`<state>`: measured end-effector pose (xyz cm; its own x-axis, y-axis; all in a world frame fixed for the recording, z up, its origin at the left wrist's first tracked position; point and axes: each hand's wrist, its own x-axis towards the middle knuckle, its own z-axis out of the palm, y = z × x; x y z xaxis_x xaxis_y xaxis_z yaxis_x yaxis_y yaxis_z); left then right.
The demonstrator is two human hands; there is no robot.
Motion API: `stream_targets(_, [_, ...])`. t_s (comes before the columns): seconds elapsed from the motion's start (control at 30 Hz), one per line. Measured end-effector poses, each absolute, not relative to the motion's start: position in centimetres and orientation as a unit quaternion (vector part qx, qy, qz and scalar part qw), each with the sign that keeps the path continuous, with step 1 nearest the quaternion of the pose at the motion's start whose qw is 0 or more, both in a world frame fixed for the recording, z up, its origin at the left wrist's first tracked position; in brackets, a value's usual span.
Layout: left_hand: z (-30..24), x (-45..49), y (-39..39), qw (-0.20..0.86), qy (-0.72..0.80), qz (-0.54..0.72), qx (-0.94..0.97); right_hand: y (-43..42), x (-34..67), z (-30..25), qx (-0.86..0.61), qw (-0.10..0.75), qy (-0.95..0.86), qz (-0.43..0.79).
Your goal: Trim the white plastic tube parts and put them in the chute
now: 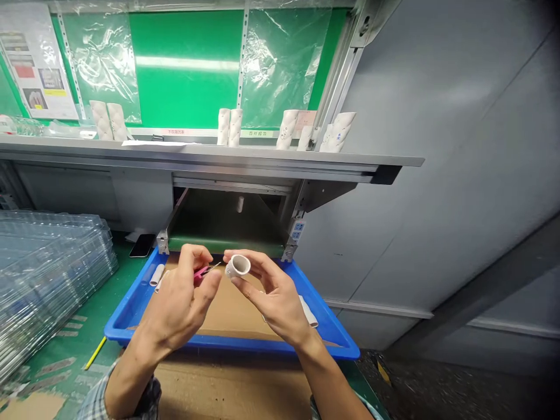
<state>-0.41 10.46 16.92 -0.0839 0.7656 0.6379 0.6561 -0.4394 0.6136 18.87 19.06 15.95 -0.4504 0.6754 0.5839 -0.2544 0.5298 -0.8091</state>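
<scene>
My left hand is closed around a small pink-handled tool with thin metal tips. Its tips point right, towards a short white tube; whether they touch it I cannot tell. Fingers and thumb of my right hand grip that tube, its open end facing me. Both hands are above a blue tray lined with brown cardboard. White tubes lie at the tray's left, and another white tube is at the right, partly hidden behind my right hand.
Behind the tray is a green conveyor belt carrying a small white tube. Stacked clear plastic trays stand left, near a phone and a yellow stick. Several white tubes stand on the metal shelf above.
</scene>
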Motion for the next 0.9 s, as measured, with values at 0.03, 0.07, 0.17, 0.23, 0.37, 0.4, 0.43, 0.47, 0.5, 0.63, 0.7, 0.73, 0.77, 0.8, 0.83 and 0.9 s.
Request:
stream_targets(0.03, [16.9, -0.5, 10.5, 0.054, 0.536, 0.495, 0.682, 19.0, 18.8, 15.9, -0.153, 0.513, -0.728, 0.429])
stream_targets(0.07, [16.9, -0.5, 10.6, 0.05, 0.544, 0.478, 0.688, 19.0, 18.8, 15.9, -0.157, 0.522, -0.738, 0.398])
stream_targets(0.17, [16.9, -0.2, 10.8, -0.01, 0.556, 0.439, 0.706, 18.9, 18.9, 15.9, -0.159, 0.541, -0.76, 0.322])
stream_targets(0.23, [17.0, 0.2, 10.9, -0.092, 0.555, 0.424, 0.709, 19.0, 19.0, 16.0, -0.153, 0.547, -0.772, 0.285])
stream_targets(0.37, [17.1, 1.2, 10.8, -0.21, 0.545, 0.411, 0.7, 19.1, 19.1, 16.0, -0.128, 0.545, -0.79, 0.25])
stream_targets(0.4, [17.1, 1.4, 10.7, -0.223, 0.544, 0.409, 0.698, 19.1, 19.1, 15.9, -0.122, 0.544, -0.793, 0.245])
stream_targets(0.43, [17.1, 1.5, 10.7, -0.233, 0.545, 0.408, 0.695, 19.1, 19.2, 16.0, -0.118, 0.543, -0.796, 0.239])
stream_targets(0.47, [17.0, 1.6, 10.7, -0.24, 0.548, 0.405, 0.692, 19.0, 19.2, 16.0, -0.116, 0.543, -0.799, 0.233])
stream_targets(0.5, [17.0, 1.6, 10.7, -0.244, 0.552, 0.402, 0.689, 19.0, 19.2, 16.0, -0.116, 0.541, -0.801, 0.226])
stream_targets(0.63, [16.8, 1.5, 10.9, -0.24, 0.571, 0.387, 0.684, 18.7, 19.2, 16.2, -0.122, 0.535, -0.811, 0.203])
stream_targets(0.7, [16.8, 1.5, 10.9, -0.237, 0.576, 0.38, 0.684, 18.6, 19.1, 16.3, -0.121, 0.536, -0.813, 0.194])
stream_targets(0.73, [16.8, 1.5, 10.9, -0.237, 0.578, 0.375, 0.685, 18.6, 19.1, 16.3, -0.12, 0.538, -0.813, 0.189])
stream_targets(0.77, [16.8, 1.5, 10.9, -0.239, 0.579, 0.37, 0.686, 18.6, 19.1, 16.3, -0.119, 0.539, -0.813, 0.186])
stream_targets(0.8, [16.9, 1.6, 10.8, -0.241, 0.581, 0.364, 0.687, 18.5, 19.1, 16.3, -0.119, 0.54, -0.813, 0.184])
stream_targets(0.83, [16.9, 1.6, 10.8, -0.243, 0.582, 0.359, 0.688, 18.5, 19.2, 16.4, -0.119, 0.541, -0.812, 0.183])
stream_targets(0.9, [16.9, 1.7, 10.6, -0.244, 0.586, 0.351, 0.689, 18.5, 19.2, 16.4, -0.12, 0.542, -0.812, 0.182])
